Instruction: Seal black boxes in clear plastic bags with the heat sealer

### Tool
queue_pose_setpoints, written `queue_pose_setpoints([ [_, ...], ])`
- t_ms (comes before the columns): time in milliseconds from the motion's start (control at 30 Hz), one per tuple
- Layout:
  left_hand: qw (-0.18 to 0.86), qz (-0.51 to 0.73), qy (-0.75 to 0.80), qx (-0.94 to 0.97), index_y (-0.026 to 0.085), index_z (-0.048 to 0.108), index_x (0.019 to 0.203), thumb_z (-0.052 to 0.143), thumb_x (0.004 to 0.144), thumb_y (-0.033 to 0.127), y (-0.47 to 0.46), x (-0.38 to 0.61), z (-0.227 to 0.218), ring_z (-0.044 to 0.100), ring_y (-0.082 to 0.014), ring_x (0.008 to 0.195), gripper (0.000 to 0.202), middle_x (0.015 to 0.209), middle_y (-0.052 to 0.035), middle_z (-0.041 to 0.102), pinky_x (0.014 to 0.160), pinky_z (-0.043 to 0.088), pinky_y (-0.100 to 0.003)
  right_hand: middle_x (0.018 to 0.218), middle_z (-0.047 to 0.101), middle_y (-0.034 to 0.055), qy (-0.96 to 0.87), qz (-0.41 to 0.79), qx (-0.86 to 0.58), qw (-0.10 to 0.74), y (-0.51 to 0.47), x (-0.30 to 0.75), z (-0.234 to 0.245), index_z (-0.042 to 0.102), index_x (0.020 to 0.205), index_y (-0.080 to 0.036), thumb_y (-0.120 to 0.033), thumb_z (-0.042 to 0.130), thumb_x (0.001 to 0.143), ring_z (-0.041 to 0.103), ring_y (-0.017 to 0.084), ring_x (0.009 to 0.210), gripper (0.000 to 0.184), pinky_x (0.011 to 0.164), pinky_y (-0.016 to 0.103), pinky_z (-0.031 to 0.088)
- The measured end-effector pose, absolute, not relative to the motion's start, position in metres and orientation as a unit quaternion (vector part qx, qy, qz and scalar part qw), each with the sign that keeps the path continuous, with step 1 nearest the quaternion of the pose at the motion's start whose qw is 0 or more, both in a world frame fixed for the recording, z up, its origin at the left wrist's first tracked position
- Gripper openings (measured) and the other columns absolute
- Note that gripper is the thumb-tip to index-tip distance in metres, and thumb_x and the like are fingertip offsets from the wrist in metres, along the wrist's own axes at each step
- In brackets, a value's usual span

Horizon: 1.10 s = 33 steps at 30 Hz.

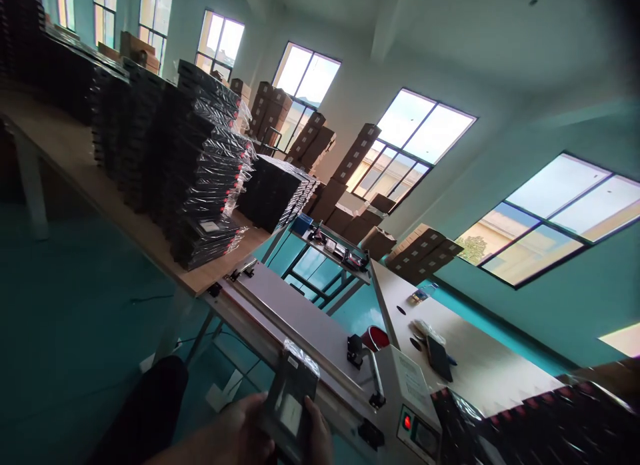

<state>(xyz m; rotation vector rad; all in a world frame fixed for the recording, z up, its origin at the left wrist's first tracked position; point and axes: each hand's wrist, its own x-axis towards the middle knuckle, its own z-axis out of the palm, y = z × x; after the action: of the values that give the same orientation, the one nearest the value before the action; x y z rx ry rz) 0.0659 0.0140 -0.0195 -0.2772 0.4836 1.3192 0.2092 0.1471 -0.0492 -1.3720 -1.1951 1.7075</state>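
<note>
Both my hands hold one flat black packet [291, 396] in a clear plastic sleeve, low in the head view. My left hand [245, 430] grips its left edge with fingers wrapped behind it. My right hand [319, 433] pinches its lower right corner. The packet's open plastic end points up toward the grey bed of a sealing machine [295, 325], just beyond my hands. The machine's control box [413, 411] with a red lit button sits to the right of my hands.
Tall stacks of bagged black packets [200, 171] stand on a long wooden table [70, 155] at left. More bagged packets [540, 425] lie at lower right. A white table [480, 365] holds a red tape roll [376, 337] and small items. Brown cartons [350, 165] line the windows.
</note>
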Motion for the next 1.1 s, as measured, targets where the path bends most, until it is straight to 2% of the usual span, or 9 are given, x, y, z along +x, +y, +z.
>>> queue_pose_setpoints([
  [133,0.758,0.604,0.210,-0.128,0.008,0.070,0.091,0.068,0.088,0.030,0.019,0.067,-0.021,0.064,-0.0136,0.054,0.023,0.069,-0.0072,0.072,0.050,0.050,-0.020,0.063,0.071,0.0075,-0.500,0.633,-0.543,0.234,0.152,0.215,-0.046,0.072,0.071,-0.015,-0.074,0.075,0.054,0.068,0.029,0.066,0.061,0.059,0.038,0.054],
  [367,0.772,0.600,0.200,-0.066,0.006,0.074,0.080,0.073,0.080,0.023,0.025,0.065,-0.027,0.066,-0.0143,0.065,0.017,0.072,-0.0099,0.074,0.057,0.047,-0.020,0.055,0.065,0.0025,-0.667,0.513,-0.516,0.159,0.189,0.235,0.003,0.075,0.069,-0.017,-0.057,0.079,0.061,0.064,0.024,0.061,0.041,0.055,0.031,0.048],
  [500,0.775,0.604,0.185,-0.016,0.009,0.076,0.082,0.085,0.067,0.031,0.032,0.068,-0.046,0.067,-0.0162,0.072,0.028,0.079,-0.0096,0.076,0.063,0.049,-0.021,0.081,0.075,0.0050,-0.791,0.361,-0.464,0.167,0.236,0.201,0.053,0.078,0.099,-0.020,-0.040,0.072,0.065,0.062,0.020,0.061,0.040,0.061,0.033,0.048],
  [633,0.777,0.599,0.193,0.006,0.010,0.076,0.081,0.090,0.057,0.038,0.038,0.070,-0.059,0.070,-0.0197,0.080,0.040,0.082,-0.0113,0.077,0.074,0.053,-0.024,0.095,0.072,0.0035,-0.866,0.319,-0.380,0.057,0.271,0.137,0.060,0.073,0.117,-0.023,-0.019,0.065,0.063,0.058,0.014,0.063,0.055,0.065,0.030,0.047],
  [733,0.768,0.614,0.177,0.036,0.008,0.077,0.084,0.089,0.059,0.040,0.037,0.068,-0.053,0.070,-0.0190,0.079,0.042,0.082,-0.0110,0.077,0.078,0.053,-0.024,0.070,0.068,-0.0014,-0.882,0.323,-0.343,-0.009,0.280,0.102,0.047,0.080,0.084,-0.021,-0.007,0.069,0.051,0.056,0.014,0.060,0.038,0.062,0.028,0.043],
  [800,0.769,0.613,0.177,0.040,0.009,0.077,0.084,0.086,0.062,0.039,0.036,0.067,-0.044,0.070,-0.0181,0.076,0.038,0.081,-0.0103,0.077,0.076,0.053,-0.024,0.057,0.062,-0.0025,-0.891,0.303,-0.336,-0.021,0.280,0.095,0.047,0.072,0.058,-0.019,-0.004,0.066,0.050,0.053,0.013,0.056,0.018,0.061,0.028,0.039],
  [900,0.773,0.599,0.207,0.005,0.006,0.075,0.083,0.086,0.060,0.033,0.034,0.068,-0.035,0.068,-0.0155,0.070,0.037,0.076,-0.0095,0.075,0.064,0.050,-0.021,0.067,0.065,0.0016,-0.893,0.232,-0.381,0.063,0.274,0.124,0.069,0.064,0.057,-0.020,-0.016,0.061,0.064,0.053,0.016,0.065,0.009,0.066,0.032,0.038],
  [1000,0.765,0.584,0.269,-0.041,0.008,0.070,0.082,0.081,0.065,0.031,0.034,0.071,-0.033,0.061,-0.0110,0.057,0.030,0.066,-0.0041,0.069,0.048,0.041,-0.019,0.079,0.068,0.0064,-0.858,0.178,-0.452,0.167,0.256,0.203,0.094,0.064,0.072,-0.023,-0.039,0.052,0.075,0.058,0.023,0.075,0.021,0.072,0.036,0.042],
  [1100,0.755,0.581,0.303,-0.035,0.015,0.064,0.080,0.080,0.071,0.028,0.032,0.071,-0.034,0.056,-0.0097,0.050,0.022,0.060,0.0011,0.063,0.046,0.037,-0.018,0.068,0.069,0.0053,-0.753,0.264,-0.548,0.252,0.225,0.303,0.091,0.067,0.069,-0.028,-0.062,0.065,0.060,0.065,0.029,0.071,0.035,0.072,0.042,0.051],
])
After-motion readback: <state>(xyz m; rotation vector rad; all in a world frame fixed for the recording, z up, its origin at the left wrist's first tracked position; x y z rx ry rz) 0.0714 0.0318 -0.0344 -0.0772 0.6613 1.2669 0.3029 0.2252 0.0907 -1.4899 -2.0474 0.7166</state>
